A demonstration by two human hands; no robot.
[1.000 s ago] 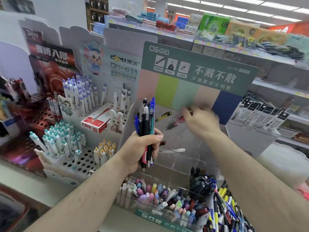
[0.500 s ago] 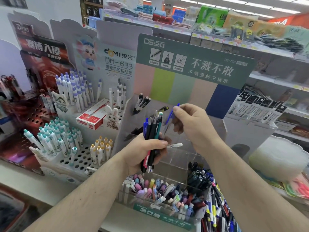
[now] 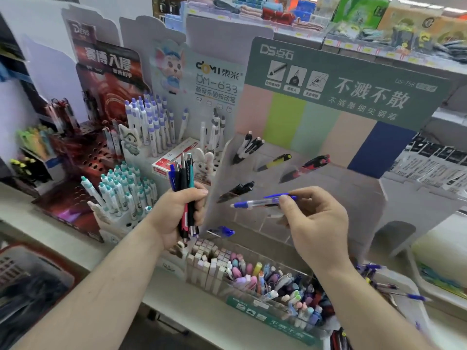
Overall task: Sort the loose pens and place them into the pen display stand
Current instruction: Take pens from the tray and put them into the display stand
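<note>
My left hand [image 3: 177, 213] grips a bundle of loose pens [image 3: 183, 173], upright, with blue, black and teal barrels. My right hand [image 3: 313, 223] pinches a single blue pen [image 3: 255, 203], held level with its tip pointing left, in front of the clear tiered pen display stand [image 3: 328, 188]. Some of the stand's slots hold pens: black-and-white ones [image 3: 249, 146], a yellow one [image 3: 274, 162], a red-black one [image 3: 307, 166], black ones [image 3: 236, 192] and a blue one [image 3: 222, 232] low down.
A clear tray of pastel pens [image 3: 265, 281] sits below my hands. White pen racks [image 3: 121, 195] and a red box [image 3: 174, 157] stand to the left. More pens [image 3: 394, 291] lie at the right. A red basket [image 3: 30, 286] is at lower left.
My right hand drew one blue pen out of the bundle and carried it right and down, turning it level. My left hand with the bundle shifted left. The view moved closer.
</note>
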